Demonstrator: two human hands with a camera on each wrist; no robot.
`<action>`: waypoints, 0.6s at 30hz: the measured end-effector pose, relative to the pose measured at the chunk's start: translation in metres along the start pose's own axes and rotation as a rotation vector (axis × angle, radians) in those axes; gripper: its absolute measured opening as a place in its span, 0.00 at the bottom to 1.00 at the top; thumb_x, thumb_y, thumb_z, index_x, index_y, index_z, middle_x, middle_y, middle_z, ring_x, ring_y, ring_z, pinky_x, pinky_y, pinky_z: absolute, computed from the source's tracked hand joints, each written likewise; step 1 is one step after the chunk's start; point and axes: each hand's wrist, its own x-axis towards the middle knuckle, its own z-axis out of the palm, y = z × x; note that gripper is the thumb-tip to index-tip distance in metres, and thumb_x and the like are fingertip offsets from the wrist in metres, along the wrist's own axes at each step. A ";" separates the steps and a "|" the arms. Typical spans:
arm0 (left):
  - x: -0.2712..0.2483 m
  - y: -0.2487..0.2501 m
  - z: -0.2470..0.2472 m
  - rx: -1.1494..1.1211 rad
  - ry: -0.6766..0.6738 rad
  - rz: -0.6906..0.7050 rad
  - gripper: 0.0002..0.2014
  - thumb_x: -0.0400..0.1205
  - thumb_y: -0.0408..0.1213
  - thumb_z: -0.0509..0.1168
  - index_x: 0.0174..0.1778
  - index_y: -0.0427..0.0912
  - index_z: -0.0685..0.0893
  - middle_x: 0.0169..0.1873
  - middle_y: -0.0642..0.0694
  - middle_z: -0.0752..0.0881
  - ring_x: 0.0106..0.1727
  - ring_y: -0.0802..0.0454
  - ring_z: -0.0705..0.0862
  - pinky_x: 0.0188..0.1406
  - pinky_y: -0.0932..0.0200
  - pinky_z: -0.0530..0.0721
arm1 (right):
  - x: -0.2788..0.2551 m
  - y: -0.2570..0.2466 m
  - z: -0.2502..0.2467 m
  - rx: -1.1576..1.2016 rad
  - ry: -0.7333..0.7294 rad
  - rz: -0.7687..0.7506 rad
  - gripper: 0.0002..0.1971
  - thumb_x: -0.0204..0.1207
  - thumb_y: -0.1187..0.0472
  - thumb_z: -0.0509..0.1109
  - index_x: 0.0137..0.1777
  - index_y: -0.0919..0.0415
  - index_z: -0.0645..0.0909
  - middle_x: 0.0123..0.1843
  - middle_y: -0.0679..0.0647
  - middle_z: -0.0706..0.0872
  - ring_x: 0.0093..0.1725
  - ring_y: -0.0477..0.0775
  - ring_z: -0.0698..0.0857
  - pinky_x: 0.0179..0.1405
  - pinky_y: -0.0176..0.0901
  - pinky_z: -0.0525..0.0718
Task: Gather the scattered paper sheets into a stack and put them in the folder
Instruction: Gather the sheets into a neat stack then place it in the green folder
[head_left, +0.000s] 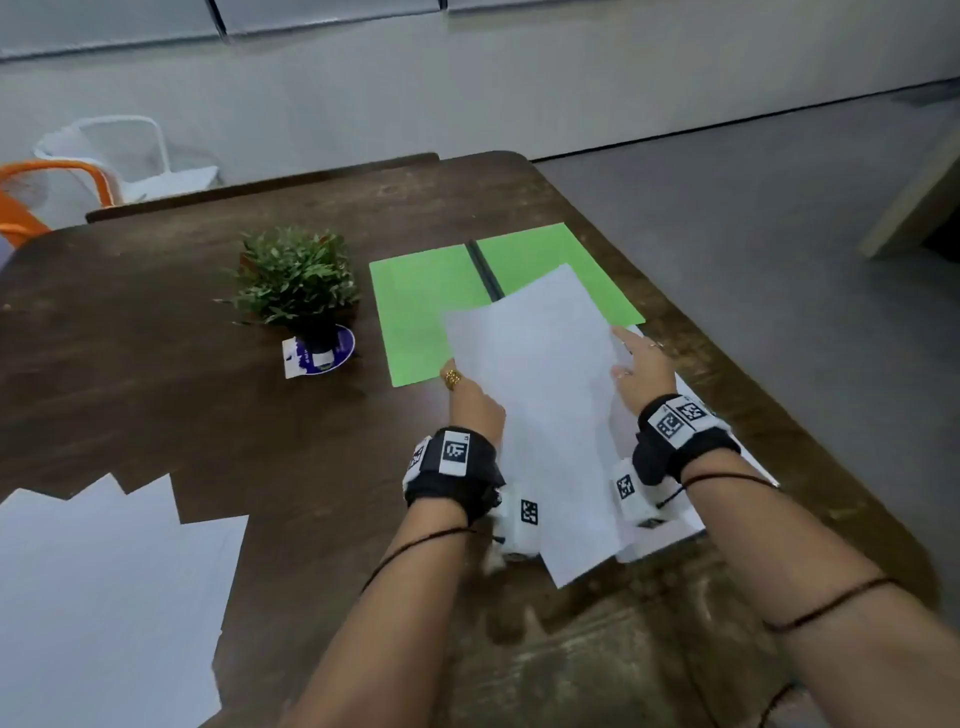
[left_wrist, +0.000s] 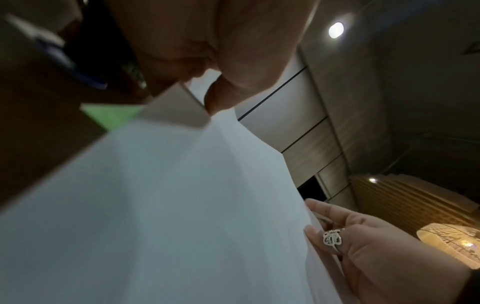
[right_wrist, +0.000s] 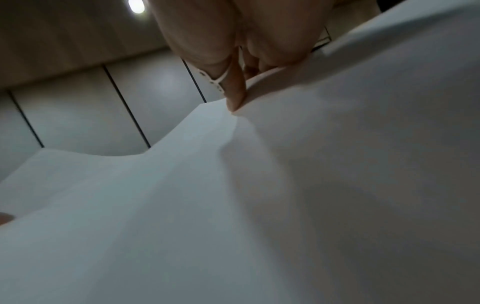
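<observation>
Both hands hold white paper sheets (head_left: 540, 395) lifted above the brown table (head_left: 208, 405). My left hand (head_left: 470, 389) pinches the sheets' left edge, thumb and fingers closed on it (left_wrist: 205, 98). On the right edge, my right hand (head_left: 636, 366) grips with fingers curled over the paper (right_wrist: 235, 96). The open green folder (head_left: 415, 306) lies flat just beyond the sheets, its dark spine (head_left: 483, 270) down the middle. Another white sheet (head_left: 727, 457) lies on the table under my right wrist. More sheets (head_left: 104, 571) lie scattered at the near left.
A small potted plant (head_left: 298, 280) on a purple coaster stands left of the folder. An orange chair (head_left: 31, 197) and a white chair (head_left: 124, 150) stand beyond the table's far left edge. The table's right edge runs close to the folder.
</observation>
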 end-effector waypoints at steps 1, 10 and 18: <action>0.007 -0.003 0.020 0.377 -0.053 0.017 0.17 0.85 0.35 0.54 0.69 0.41 0.76 0.65 0.44 0.80 0.72 0.39 0.72 0.73 0.40 0.66 | 0.005 0.017 -0.004 -0.081 -0.040 0.048 0.29 0.77 0.75 0.60 0.79 0.62 0.65 0.73 0.66 0.73 0.73 0.62 0.71 0.69 0.42 0.66; 0.046 0.000 0.149 0.159 -0.082 -0.083 0.23 0.85 0.29 0.55 0.78 0.32 0.61 0.73 0.31 0.69 0.72 0.36 0.70 0.58 0.61 0.73 | 0.033 0.110 -0.024 -0.371 -0.227 0.175 0.29 0.78 0.71 0.60 0.79 0.62 0.60 0.73 0.67 0.68 0.69 0.65 0.72 0.62 0.42 0.69; 0.016 -0.029 0.113 0.420 0.130 0.014 0.48 0.77 0.49 0.68 0.82 0.50 0.39 0.80 0.38 0.53 0.78 0.37 0.56 0.73 0.41 0.65 | 0.014 0.083 0.010 -0.509 -0.349 -0.112 0.37 0.80 0.48 0.63 0.83 0.51 0.47 0.85 0.57 0.43 0.83 0.60 0.43 0.80 0.53 0.50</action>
